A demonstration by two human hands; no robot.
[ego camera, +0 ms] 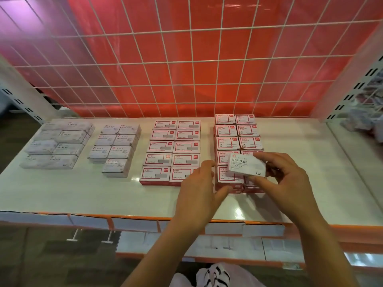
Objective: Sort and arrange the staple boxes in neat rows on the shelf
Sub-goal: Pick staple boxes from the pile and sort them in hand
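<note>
We are pinching the white staples box (245, 165) in the right hand (285, 179), thumb beneath. The left hand (198, 190) is spreading loosely just beside it, holding nothing. Beneath both, red-bordered boxes (172, 146) are lining the white shelf (83, 194); beyond, wire grid (186, 63).

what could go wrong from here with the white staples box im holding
1. The right hand holds the white STAPLES box over the rightmost red-labelled stacks. Set down there, it would be mis-sorted, since similar-looking STAPLES boxes sit in the far-left group.
2. The left hand is close to the front boxes of those stacks and might nudge them out of line.
</note>
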